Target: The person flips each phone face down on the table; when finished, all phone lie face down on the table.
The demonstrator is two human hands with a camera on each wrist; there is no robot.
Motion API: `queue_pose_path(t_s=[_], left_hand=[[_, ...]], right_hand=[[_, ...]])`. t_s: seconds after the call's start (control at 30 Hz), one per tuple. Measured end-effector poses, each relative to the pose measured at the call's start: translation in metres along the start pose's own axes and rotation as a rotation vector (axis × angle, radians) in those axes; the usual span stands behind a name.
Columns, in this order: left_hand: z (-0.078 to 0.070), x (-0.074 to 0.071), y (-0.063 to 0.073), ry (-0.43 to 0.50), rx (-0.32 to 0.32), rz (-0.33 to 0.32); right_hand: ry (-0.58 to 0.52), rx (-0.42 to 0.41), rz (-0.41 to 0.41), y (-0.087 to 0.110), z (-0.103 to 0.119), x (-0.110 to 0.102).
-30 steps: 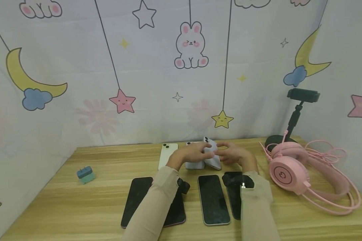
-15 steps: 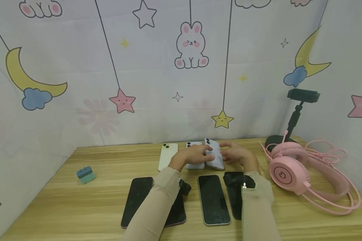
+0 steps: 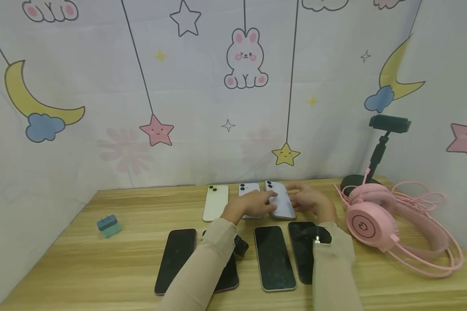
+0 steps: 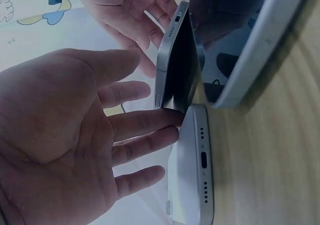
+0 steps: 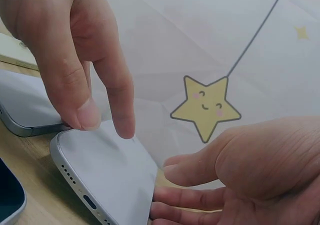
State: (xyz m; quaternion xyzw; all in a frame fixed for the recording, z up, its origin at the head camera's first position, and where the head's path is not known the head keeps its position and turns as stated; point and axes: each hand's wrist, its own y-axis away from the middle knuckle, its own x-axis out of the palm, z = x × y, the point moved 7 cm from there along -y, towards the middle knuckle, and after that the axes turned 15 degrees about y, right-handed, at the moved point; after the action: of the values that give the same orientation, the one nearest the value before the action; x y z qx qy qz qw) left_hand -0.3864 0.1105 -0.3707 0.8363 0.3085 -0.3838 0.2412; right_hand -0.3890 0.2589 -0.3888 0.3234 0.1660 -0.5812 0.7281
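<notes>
A pale lavender smartphone [image 3: 283,204] lies at the back of the table, camera side up. In the left wrist view its left edge is raised off the table, screen underneath. My left hand [image 3: 250,204] is over its left side, fingers nearly straight; in the right wrist view the left fingertips [image 5: 125,130] are close above its back, and contact is hard to tell. My right hand [image 3: 310,200] is at its right edge, with fingers alongside and the thumb apart. Just left of it lies another pale smartphone [image 3: 250,187], partly covered by my left hand.
A cream phone [image 3: 216,203] lies at the back left. Dark-screened phones [image 3: 275,259] form a front row, partly under the forearms. Pink headphones [image 3: 367,222] with a loose cable and a black stand [image 3: 379,151] occupy the right. A small blue-and-teal block [image 3: 109,226] sits left.
The lavender phone has shifted right and lies flatter, now apart from the neighbouring phone at the top. Both hands have moved slightly right with it.
</notes>
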Motion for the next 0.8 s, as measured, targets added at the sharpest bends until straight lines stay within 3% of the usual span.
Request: queue_pose_path(t_s=[0.3,0.8], left_hand=[[-0.0006,0.0055,-0.0028,0.028,0.007,0.017],[-0.0031,0.008,0.0002,0.057,0.006,0.079]], right_hand=[[0.034,0.042,-0.067,-0.003,-0.0068,-0.0059],[0.057,0.052,-0.091,-0.0028,-0.0062,-0.0083]])
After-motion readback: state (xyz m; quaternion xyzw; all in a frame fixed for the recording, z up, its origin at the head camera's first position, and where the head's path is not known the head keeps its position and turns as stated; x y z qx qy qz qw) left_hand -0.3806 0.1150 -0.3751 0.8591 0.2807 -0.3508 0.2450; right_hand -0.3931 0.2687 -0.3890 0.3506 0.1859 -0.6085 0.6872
